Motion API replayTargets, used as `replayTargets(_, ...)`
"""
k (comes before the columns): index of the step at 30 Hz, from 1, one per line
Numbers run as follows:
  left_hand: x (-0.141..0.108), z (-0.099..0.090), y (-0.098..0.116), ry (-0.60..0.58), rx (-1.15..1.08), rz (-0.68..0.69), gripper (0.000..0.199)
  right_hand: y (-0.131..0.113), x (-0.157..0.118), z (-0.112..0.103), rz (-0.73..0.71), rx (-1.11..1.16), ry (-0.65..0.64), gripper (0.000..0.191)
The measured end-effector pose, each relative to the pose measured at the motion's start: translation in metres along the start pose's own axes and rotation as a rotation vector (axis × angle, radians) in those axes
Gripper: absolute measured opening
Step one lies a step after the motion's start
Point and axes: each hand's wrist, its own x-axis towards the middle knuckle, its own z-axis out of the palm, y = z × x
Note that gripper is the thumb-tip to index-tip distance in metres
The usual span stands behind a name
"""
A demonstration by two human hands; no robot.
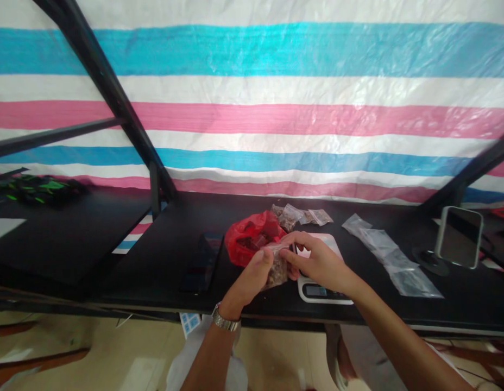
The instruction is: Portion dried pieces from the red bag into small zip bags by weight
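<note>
Between my two hands is a small clear zip bag (277, 274) with brownish bits in it, held upright near the table's front edge. My left hand (254, 274) grips its left side, thumb on top. At the bag's upper edge, my right hand (317, 259) pinches with thumb and fingers. Just behind lies an open red plastic bag (240, 239) with dark brown pieces inside. A white digital scale (304, 292) sits under and beside my right hand, its platform partly hidden. Several filled small bags (304, 215) lie behind the red bag.
Flat clear bags (388, 252) lie in an overlapping row on the right. A phone (459, 237) stands on a round-based holder at far right. A dark flat object (202, 262) lies left of the red bag. Black frame bars (113, 98) rise at left before a striped sheet (276, 117).
</note>
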Motion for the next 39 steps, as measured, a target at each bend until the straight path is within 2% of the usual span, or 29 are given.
replayTargets(2,0.009,0.007,-0.008,0.019,-0.038,0.012,0.090,0.014,-0.006,-0.011,0.045,-0.021,0.130,0.026)
replayTargets(4,0.017,0.012,-0.013,0.154,-0.009,0.101,0.083,0.030,-0.011,-0.025,0.090,-0.063,0.250,0.029)
replayTargets(5,0.021,0.013,-0.014,0.259,0.042,0.164,0.076,0.039,-0.013,-0.033,0.118,-0.067,0.279,0.030)
replayTargets(8,0.026,0.014,-0.012,0.512,0.217,0.344,0.058,0.064,-0.018,-0.052,0.210,-0.087,0.290,0.030)
replayTargets(11,0.028,0.014,-0.008,0.605,0.237,0.433,0.049,0.082,-0.022,-0.062,0.209,-0.345,0.306,0.022)
replayTargets(13,0.029,0.014,-0.007,0.639,0.247,0.459,0.044,0.089,-0.025,-0.065,0.159,-0.538,0.382,0.021)
replayTargets(15,0.030,0.015,-0.007,0.674,0.268,0.477,0.042,0.092,-0.027,-0.069,0.125,-0.613,0.485,0.028)
replayTargets(19,0.030,0.016,-0.008,0.725,0.320,0.511,0.041,0.095,-0.033,-0.081,0.119,-0.531,0.662,0.031)
replayTargets(24,0.026,0.015,-0.012,0.676,0.443,0.494,0.041,0.108,-0.036,-0.094,0.194,-0.409,0.785,0.032)
replayTargets(30,0.023,0.007,-0.012,0.663,0.548,0.503,0.037,0.113,-0.031,-0.094,0.251,-0.323,0.782,0.038)
replayTargets(39,0.014,-0.005,-0.011,0.729,0.588,0.479,0.034,0.113,-0.019,-0.081,0.152,-0.316,0.679,0.031)
